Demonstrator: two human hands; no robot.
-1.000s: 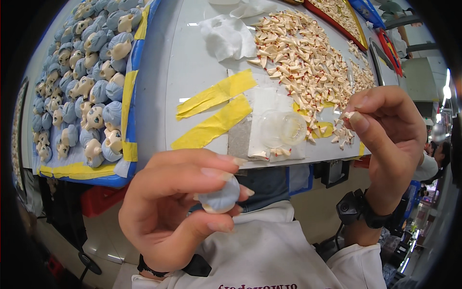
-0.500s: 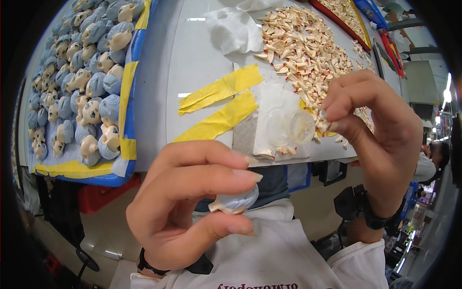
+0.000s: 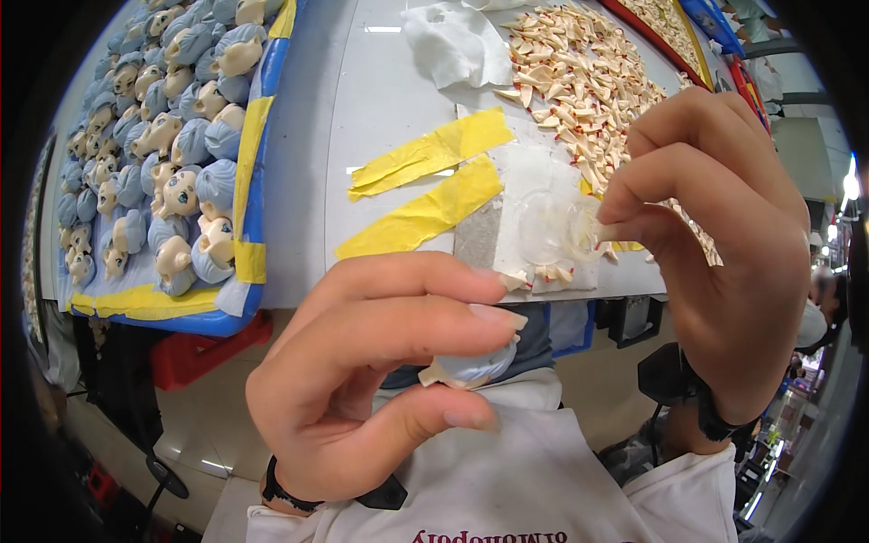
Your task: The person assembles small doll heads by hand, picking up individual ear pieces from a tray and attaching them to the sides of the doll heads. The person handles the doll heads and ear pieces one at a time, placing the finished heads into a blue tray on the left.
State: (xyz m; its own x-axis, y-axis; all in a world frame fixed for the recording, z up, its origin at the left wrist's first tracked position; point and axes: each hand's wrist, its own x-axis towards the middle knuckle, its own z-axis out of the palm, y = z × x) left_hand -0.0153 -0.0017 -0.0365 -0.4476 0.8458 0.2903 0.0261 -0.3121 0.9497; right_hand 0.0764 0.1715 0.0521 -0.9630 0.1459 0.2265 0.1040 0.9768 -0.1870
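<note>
My left hand (image 3: 380, 371) holds a small doll head (image 3: 472, 369) with pale blue hair between thumb and fingers, just in front of the table edge. Part of the head is hidden behind the fingers. My right hand (image 3: 715, 181) is closed in a pinch, its fingertips at the right rim of a clear round dish (image 3: 582, 228). Whatever is between those fingertips, if anything, is too small or hidden to make out. The dish rests on a white sheet (image 3: 529, 176). Beyond it spreads a pile of small cream pointed pieces with red ends (image 3: 579, 81).
A blue tray (image 3: 249, 199) edged with yellow tape stands at the left, filled with blue-haired doll heads (image 3: 181, 195). Two yellow tape strips (image 3: 425, 213) lie mid-table, with crumpled white tissue (image 3: 453, 45) behind. A red-rimmed tray (image 3: 665, 41) is at the far right.
My right hand has shifted from the edge of the pile to the clear dish, still pinched. My left hand has moved slightly right with the doll head. The whole view has shifted a little.
</note>
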